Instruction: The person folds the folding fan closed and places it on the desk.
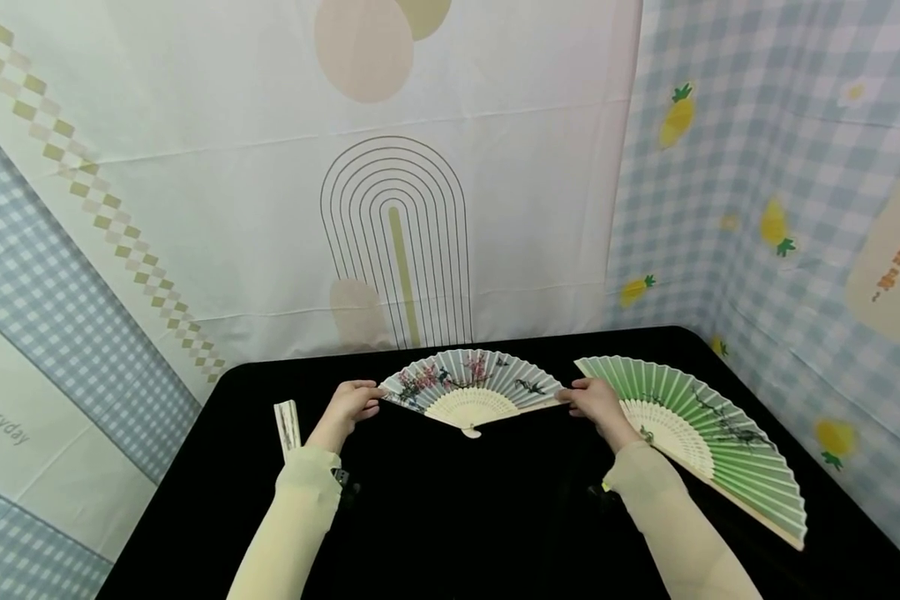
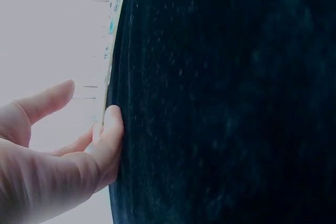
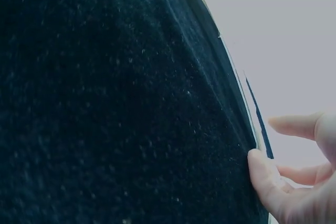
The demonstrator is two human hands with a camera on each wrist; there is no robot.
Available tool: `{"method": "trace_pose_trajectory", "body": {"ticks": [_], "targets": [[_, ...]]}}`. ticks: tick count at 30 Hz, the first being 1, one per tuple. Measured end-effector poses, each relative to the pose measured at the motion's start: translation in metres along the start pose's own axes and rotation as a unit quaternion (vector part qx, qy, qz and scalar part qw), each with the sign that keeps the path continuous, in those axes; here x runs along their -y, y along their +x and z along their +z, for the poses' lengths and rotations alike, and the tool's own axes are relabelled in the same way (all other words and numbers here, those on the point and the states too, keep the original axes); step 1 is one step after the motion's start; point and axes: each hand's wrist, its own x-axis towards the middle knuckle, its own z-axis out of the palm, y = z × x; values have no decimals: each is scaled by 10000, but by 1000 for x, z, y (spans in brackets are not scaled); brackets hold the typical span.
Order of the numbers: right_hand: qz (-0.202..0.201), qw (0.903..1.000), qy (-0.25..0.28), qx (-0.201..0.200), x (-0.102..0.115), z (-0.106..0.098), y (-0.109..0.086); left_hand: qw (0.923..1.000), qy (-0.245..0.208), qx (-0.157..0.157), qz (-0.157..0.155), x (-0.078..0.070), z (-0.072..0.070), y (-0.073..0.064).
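A spread folding fan, white-grey with pink blossom and dark bird prints and pale ribs, spans the space between the two hands. Its pivot end points toward the person. At the left outer rib, the left hand pinches the tip; the left wrist view shows those fingers at the fan's edge, one finger held off. The right hand pinches the opposite tip, with fingers on the rib in the right wrist view. Whether the fan touches the tabletop cannot be told.
A green folding fan lies spread at the right, partly behind the right hand and forearm. A folded pale fan-like strip lies left of the left wrist. The black-covered table meets a patterned curtain behind.
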Motion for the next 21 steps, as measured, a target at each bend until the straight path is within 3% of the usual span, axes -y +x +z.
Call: {"method": "trace_pose_trajectory", "body": {"ticks": [8, 13, 21], "targets": [[184, 9961, 861, 7, -2, 5, 3, 9950, -983, 78, -150, 1, 6, -2], [115, 9917, 1268, 159, -5, 7, 3, 9905, -1366, -99, -134, 4, 12, -1], [515, 9637, 2599, 323, -3, 10, 4, 9849, -1676, -341, -271, 6, 14, -1]]}}
